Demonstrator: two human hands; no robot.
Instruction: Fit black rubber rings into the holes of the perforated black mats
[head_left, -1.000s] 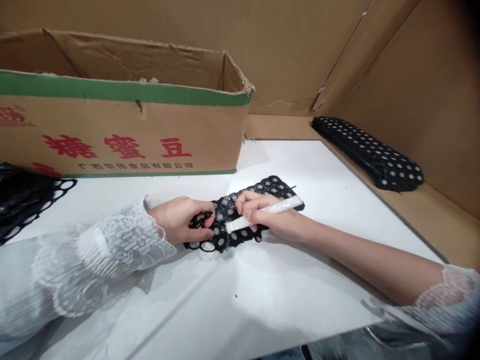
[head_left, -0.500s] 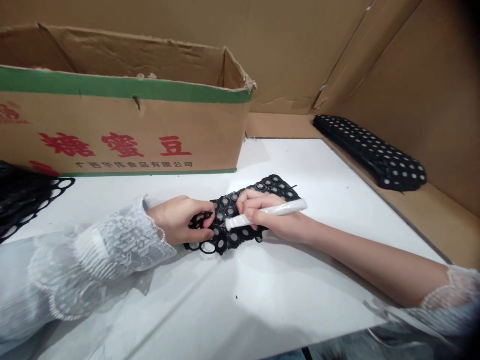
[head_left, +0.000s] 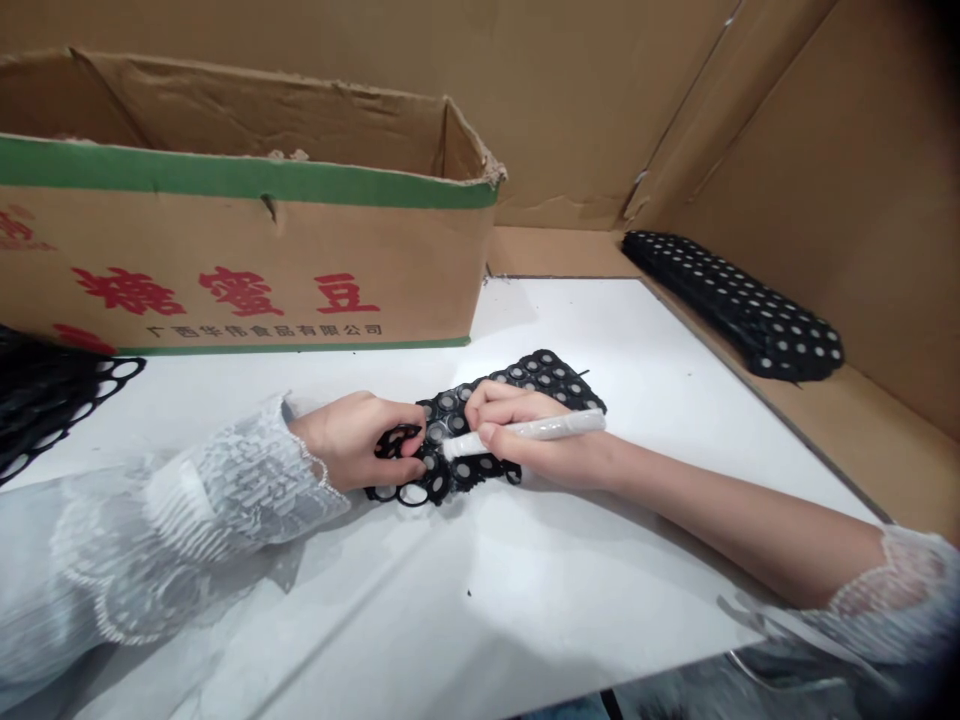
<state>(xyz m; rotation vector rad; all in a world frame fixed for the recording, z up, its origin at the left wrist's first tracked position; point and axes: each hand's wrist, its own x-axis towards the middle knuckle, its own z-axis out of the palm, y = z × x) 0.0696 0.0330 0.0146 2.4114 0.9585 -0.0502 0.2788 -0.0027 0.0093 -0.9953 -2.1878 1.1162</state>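
Observation:
A black piece with rows of round grey discs (head_left: 551, 372) lies at a slant on the white table. My left hand (head_left: 367, 438) pinches its left end between thumb and fingers, where a black ringed edge curls up. My right hand (head_left: 529, 432) is closed round a white pen-like tool (head_left: 559, 426) and rests on the middle of the piece. The tool's tip points left, down at the discs close to my left fingertips. Part of the piece is hidden under my right hand.
A cardboard box (head_left: 300, 250) with a green rim stands at the back left. Black ringed material (head_left: 52, 395) lies at the left edge. A dotted black bundle (head_left: 735, 300) rests by the right cardboard wall (head_left: 847, 170).
The whole view has shifted slightly. The white tool in my right hand lies a little lower at its back end. Both hands keep their grasp.

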